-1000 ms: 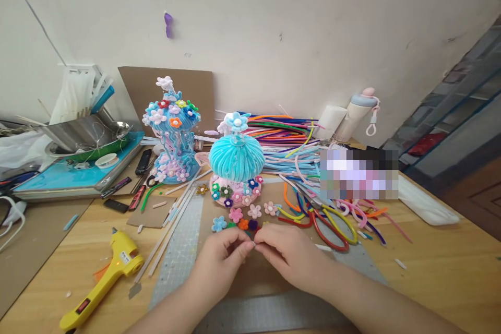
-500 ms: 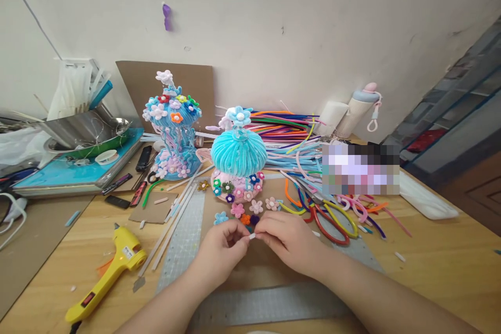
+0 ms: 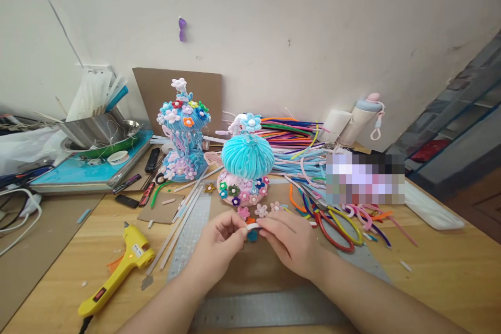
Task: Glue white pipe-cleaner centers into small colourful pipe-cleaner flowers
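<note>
Strip in the head view, short, pale and slightly arched, near the middle of the scene above brown cardboard. Left end between thumb and forefinger of the left hand, closed to a narrow pinch; right end in a similar pinch of the right hand. Just beyond, small flowers; farther off, a turquoise dome. To the left, a yellow glue gun; to the right, scissors. Probably very light, soft outside, bendable, perhaps apt to kink; best gripped lightly by both ends. Surface too small to judge for slipperiness.
</note>
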### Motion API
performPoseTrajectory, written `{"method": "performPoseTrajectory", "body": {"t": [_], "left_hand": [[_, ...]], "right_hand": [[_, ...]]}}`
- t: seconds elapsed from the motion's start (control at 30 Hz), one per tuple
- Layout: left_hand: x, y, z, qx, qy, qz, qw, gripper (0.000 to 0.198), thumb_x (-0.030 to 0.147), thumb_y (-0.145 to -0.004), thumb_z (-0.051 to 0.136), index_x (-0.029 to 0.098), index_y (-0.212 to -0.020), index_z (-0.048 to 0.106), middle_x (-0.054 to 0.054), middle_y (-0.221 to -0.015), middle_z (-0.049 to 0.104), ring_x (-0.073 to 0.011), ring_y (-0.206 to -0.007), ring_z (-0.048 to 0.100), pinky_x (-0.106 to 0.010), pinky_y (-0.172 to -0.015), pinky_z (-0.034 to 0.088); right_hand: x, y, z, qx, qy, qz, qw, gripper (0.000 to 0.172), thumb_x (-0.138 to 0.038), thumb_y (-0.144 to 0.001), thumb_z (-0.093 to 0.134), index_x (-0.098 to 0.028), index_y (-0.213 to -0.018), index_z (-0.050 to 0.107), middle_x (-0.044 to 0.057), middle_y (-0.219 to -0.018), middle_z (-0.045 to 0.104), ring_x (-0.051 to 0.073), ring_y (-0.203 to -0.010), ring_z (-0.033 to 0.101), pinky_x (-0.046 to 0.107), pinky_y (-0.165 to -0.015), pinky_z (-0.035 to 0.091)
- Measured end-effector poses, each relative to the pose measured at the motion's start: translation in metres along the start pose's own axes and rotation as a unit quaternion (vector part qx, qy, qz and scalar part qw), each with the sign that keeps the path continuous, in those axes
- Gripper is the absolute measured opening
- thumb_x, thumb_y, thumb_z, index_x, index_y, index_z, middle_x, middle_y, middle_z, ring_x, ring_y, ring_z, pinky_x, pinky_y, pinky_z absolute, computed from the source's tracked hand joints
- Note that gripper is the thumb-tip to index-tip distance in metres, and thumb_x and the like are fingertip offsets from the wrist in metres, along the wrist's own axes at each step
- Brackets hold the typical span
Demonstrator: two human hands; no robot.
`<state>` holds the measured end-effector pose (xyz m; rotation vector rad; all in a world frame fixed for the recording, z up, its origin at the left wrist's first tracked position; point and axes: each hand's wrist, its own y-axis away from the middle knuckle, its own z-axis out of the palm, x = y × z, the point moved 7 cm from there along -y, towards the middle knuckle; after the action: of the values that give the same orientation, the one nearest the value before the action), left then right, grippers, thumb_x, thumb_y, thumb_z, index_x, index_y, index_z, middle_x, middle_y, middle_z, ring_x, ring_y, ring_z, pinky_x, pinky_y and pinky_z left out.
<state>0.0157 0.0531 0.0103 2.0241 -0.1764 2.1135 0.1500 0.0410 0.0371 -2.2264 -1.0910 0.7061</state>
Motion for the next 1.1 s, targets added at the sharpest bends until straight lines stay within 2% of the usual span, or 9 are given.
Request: {"method": "performPoseTrajectory", "body": {"t": [0.1, 0.2, 0.27, 0.37, 0.5, 0.6, 0.77, 0.93, 1.1], "left_hand": [[-0.002, -0.001, 0.0, -0.002, -0.006, 0.005, 1.0, 0.018, 0.033, -0.075, 0.061, 0.017, -0.071, 0.053, 0.002, -0.064, 0.052, -0.0112, -0.059, 0.045, -0.024, -0.058, 0.037], [0.0, -0.001, -0.001, 0.013, -0.075, 0.046, 0.996, 0.013, 0.028, -0.079, 0.056, 0.017, -0.072, 0.054, 0.002, -0.065, 0.051, -0.0121, -0.061, 0.045, -0.024, -0.059, 0.037], [0.005, 0.0, -0.002, 0.029, -0.157, 0.093, 0.983, 0.01, 0.023, -0.08, 0.053, 0.017, -0.072, 0.055, 0.001, -0.066, 0.052, -0.013, -0.063, 0.046, -0.025, -0.06, 0.037], [0.013, 0.002, 0.003, 0.011, -0.264, 0.153, 0.952, 0.009, 0.015, -0.079, 0.052, 0.017, -0.072, 0.056, 0.001, -0.068, 0.054, -0.0137, -0.065, 0.048, -0.025, -0.062, 0.036], [0.016, 0.005, 0.015, -0.03, -0.327, 0.204, 0.922, 0.014, 0.008, -0.077, 0.049, 0.018, -0.069, 0.054, 0.001, -0.065, 0.054, -0.0135, -0.064, 0.049, -0.025, -0.061, 0.035], [0.015, 0.007, 0.02, -0.052, -0.316, 0.217, 0.922, 0.015, 0.007, -0.077, 0.049, 0.019, -0.069, 0.054, 0.001, -0.067, 0.057, -0.0137, -0.066, 0.05, -0.025, -0.064, 0.037], [0.018, 0.008, 0.009, 0.009, -0.257, 0.212, 0.943, 0.012, 0.011, -0.08, 0.049, 0.019, -0.072, 0.053, 0.0, -0.069, 0.056, -0.014, -0.066, 0.051, -0.025, -0.063, 0.038], [0.02, 0.008, 0.004, 0.042, -0.281, 0.224, 0.932, 0.013, 0.013, -0.082, 0.049, 0.02, -0.071, 0.051, 0.0, -0.069, 0.055, -0.0142, -0.065, 0.05, -0.026, -0.062, 0.037], [0.019, 0.008, 0.008, 0.022, -0.342, 0.248, 0.906, 0.01, 0.011, -0.08, 0.051, 0.02, -0.075, 0.053, -0.001, -0.072, 0.06, -0.0157, -0.069, 0.053, -0.028, -0.065, 0.037]], "right_hand": [[-0.008, 0.002, 0.003, 0.004, 0.055, -0.023, 0.998, 0.021, -0.011, -0.087, 0.046, -0.016, -0.103, 0.059, 0.008, -0.085, 0.066, 0.019, -0.077, 0.059, 0.031, -0.07, 0.046], [-0.016, -0.001, 0.012, -0.058, 0.088, 0.003, 0.994, 0.017, -0.013, -0.087, 0.042, -0.016, -0.086, 0.059, 0.006, -0.072, 0.06, 0.019, -0.065, 0.053, 0.03, -0.057, 0.04], [-0.026, -0.002, 0.015, -0.096, 0.067, 0.0, 0.993, 0.019, -0.013, -0.087, 0.039, -0.016, -0.083, 0.057, 0.005, -0.069, 0.057, 0.018, -0.062, 0.05, 0.03, -0.054, 0.037], [-0.036, -0.004, 0.01, -0.109, -0.013, -0.014, 0.994, 0.019, -0.011, -0.087, 0.037, -0.015, -0.085, 0.055, 0.005, -0.072, 0.057, 0.017, -0.063, 0.049, 0.028, -0.055, 0.037], [-0.012, -0.004, 0.0, -0.04, -0.125, 0.106, 0.986, 0.012, -0.015, -0.09, 0.042, -0.018, -0.084, 0.052, 0.001, -0.071, 0.056, 0.013, -0.062, 0.05, 0.024, -0.056, 0.038], [0.007, -0.002, 0.0, 0.004, -0.148, 0.157, 0.976, 0.009, -0.014, -0.089, 0.048, -0.019, -0.084, 0.054, 0.0, -0.072, 0.059, 0.012, -0.064, 0.053, 0.022, -0.059, 0.04], [-0.002, -0.001, 0.006, -0.04, -0.044, 0.054, 0.997, 0.017, -0.011, -0.089, 0.044, -0.017, -0.094, 0.059, 0.005, -0.079, 0.064, 0.017, -0.073, 0.057, 0.027, -0.064, 0.042], [-0.022, -0.001, 0.005, -0.076, 0.065, -0.021, 0.995, 0.019, -0.011, -0.088, 0.042, -0.015, -0.093, 0.06, 0.006, -0.075, 0.062, 0.018, -0.066, 0.052, 0.029, -0.058, 0.037], [-0.035, -0.002, 0.0, -0.082, -0.003, -0.067, 0.994, 0.018, -0.011, -0.088, 0.04, -0.015, -0.09, 0.058, 0.006, -0.071, 0.061, 0.017, -0.062, 0.05, 0.028, -0.054, 0.034]]}}
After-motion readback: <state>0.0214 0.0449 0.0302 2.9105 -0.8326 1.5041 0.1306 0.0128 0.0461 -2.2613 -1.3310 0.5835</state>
